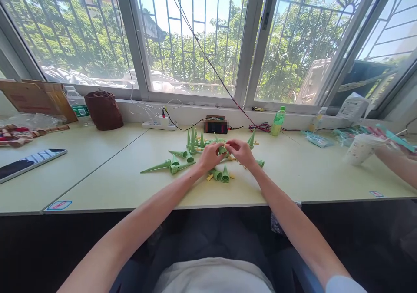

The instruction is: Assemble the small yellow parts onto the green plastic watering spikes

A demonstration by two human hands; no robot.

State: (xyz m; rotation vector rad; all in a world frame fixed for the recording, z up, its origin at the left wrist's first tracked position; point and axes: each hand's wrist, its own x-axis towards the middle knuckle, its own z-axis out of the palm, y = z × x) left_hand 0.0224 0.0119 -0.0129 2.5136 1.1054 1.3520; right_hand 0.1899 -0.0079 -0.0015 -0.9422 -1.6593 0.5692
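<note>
Both my hands meet over the middle of the table. In my left hand [211, 156] is a green plastic cone [222, 150], with the fingers curled round it. The fingers of my right hand [241, 152] pinch at the same cone's end; what sits between their tips is too small to make out. More green cones lie on their sides to the left, among them a long pointed one [158, 167]. Several stand upright behind my hands, such as a tall cone [192, 142]. Nearer me are an open-ended cone [225, 174] and a small yellow piece [209, 177].
A phone [215, 126] leans at the back beside a power strip [159, 124]. A green bottle [278, 121] stands by the window. At left are a tablet [31, 162] and a brown bag [103, 110]. At right, another person's arm [397, 167] is near a white cup [361, 149].
</note>
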